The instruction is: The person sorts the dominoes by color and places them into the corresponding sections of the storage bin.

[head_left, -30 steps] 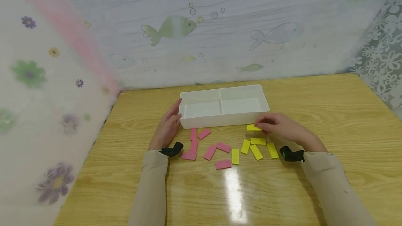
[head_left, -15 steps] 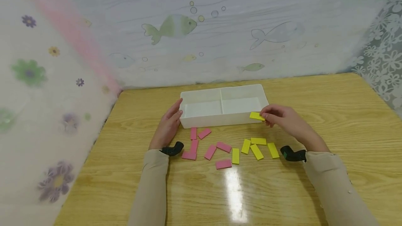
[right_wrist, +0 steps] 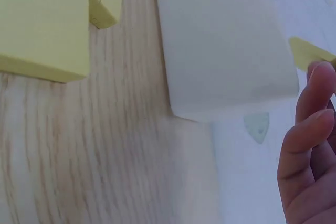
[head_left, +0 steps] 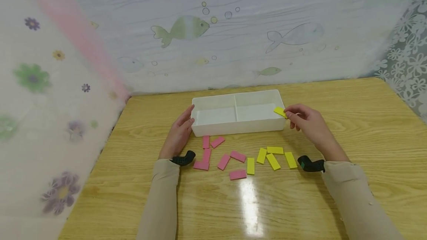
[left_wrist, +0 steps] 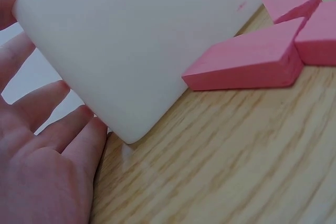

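A yellow block is pinched between thumb and fingers of the right hand, at the right end of the white box; the box's left end is touched by the left hand, its fingers apart. On the near side, pink blocks are scattered left; other yellow blocks, right.

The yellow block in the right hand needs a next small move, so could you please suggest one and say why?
I would probably lower the yellow block into the right compartment of the white box, since the right hand pinches it by that end and the left hand rests against the opposite end.
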Demonstrator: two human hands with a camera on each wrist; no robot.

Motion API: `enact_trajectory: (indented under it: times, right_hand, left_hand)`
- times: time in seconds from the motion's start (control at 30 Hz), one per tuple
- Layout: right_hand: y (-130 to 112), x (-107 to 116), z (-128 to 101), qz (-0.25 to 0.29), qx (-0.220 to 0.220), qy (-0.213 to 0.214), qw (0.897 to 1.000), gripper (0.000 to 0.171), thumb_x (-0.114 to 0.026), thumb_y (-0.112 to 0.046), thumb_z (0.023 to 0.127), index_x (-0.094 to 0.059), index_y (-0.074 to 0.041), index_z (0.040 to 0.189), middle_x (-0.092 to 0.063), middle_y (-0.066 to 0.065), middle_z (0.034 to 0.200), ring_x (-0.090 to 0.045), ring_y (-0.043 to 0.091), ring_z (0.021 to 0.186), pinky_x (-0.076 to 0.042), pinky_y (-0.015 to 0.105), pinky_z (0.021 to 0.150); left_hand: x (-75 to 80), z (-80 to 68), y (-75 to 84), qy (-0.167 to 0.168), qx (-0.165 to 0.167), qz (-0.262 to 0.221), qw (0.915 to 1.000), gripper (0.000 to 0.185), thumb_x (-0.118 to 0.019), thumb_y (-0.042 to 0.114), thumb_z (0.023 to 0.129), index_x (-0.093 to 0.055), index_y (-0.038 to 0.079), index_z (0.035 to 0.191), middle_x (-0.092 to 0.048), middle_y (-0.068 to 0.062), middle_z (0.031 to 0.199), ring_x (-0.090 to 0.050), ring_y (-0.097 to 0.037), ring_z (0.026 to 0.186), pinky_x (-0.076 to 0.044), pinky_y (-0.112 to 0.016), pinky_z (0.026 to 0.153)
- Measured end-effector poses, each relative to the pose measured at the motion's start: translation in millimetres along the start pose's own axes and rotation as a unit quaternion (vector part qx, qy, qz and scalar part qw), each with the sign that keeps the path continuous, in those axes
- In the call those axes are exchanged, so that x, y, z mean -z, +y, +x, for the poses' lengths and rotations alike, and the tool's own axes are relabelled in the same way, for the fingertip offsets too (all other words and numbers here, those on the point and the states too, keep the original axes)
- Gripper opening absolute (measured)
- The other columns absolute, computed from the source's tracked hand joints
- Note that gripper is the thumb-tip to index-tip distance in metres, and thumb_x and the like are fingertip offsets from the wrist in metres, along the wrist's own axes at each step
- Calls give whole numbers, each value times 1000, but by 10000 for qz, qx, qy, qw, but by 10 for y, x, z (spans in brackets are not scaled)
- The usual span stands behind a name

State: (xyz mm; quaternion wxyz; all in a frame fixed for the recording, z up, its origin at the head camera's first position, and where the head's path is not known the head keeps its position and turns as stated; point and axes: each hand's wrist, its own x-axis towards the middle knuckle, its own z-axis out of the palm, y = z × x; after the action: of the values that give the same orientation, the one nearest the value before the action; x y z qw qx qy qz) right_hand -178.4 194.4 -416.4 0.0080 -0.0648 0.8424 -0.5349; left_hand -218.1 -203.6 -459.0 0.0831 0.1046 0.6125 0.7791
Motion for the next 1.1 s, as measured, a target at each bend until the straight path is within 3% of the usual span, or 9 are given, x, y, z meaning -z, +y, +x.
enact_trajectory:
  times: [0.17,0.37,0.7,1.1]
  right_hand:
    - [15,-20,7,-165,0,74,9998,36,-49,-41,89,-54,-14,112,-56,15,98,-51,31,80,-44,34,63]
    - [-8,-91,11,-633,51,271,9976,33,-51,-39,89,-57,-15,110,-60,9,94,-55,25,82,-45,33,66]
    - [0,-121,27,-574,29,227,9981,40,-52,-40,88,-53,-17,120,-60,9,100,-56,26,84,-47,36,66]
    - [-32,-149,17,-498,37,343,9982,34,-52,-40,88,-56,-17,113,-55,3,104,-55,25,84,-47,37,69]
  left_hand:
    - [-47,-45,71,-86,17,131,9999,47,-43,12,95,-31,17,140,-20,6,145,-18,-12,132,-18,-34,105]
    - [-71,-76,106,-180,-29,301,9994,48,-38,9,96,-25,13,142,-16,3,146,-12,-17,134,-16,-36,106]
    - [-85,-64,119,-158,-25,295,9994,48,-42,14,95,-27,14,141,-16,4,146,-17,-11,132,-18,-34,105]
    - [-76,-63,130,-218,-23,255,9994,47,-40,13,96,-27,13,141,-19,5,145,-18,-12,132,-18,-33,105]
